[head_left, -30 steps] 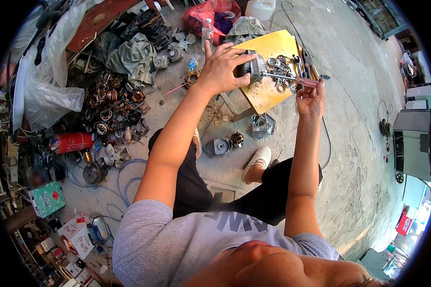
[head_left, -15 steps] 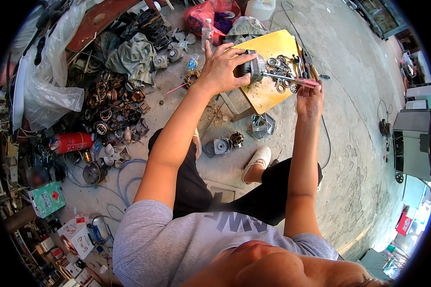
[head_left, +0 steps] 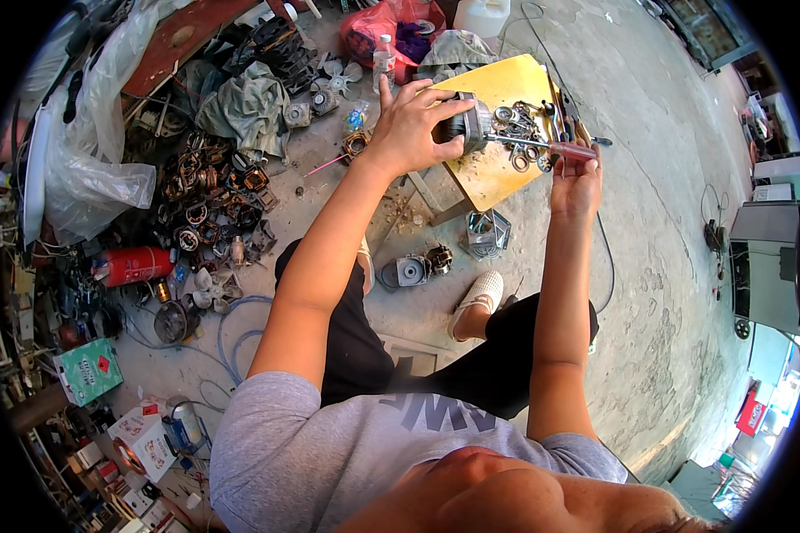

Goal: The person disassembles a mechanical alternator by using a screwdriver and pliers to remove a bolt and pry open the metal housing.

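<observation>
On a yellow-topped low bench [head_left: 493,185], my left hand [head_left: 412,126] grips a small electric motor [head_left: 476,122] from its left side, thumb and fingers around the dark end. My right hand [head_left: 578,180] is closed on the reddish handle of a screwdriver [head_left: 571,151]. Its shaft runs left across the bench, with the tip at the motor's right face; exact contact is too small to tell. Beyond the shaft lie loose rings and small metal parts [head_left: 524,124]. Several hand tools [head_left: 569,114] stand along the bench's right edge.
Below the bench, a metal housing [head_left: 487,235] and a motor end cover [head_left: 407,272] lie on the concrete floor near my feet. At left are a heap of motor parts [head_left: 209,182], a red cylinder [head_left: 135,265] and hoses. A bottle [head_left: 384,60] stands behind my left hand. A cable [head_left: 606,244] trails at right.
The screwdriver handle has tipped slightly, its right end a little farther away, and my right hand's fingers have shifted around it. My left hand and the motor look unchanged.
</observation>
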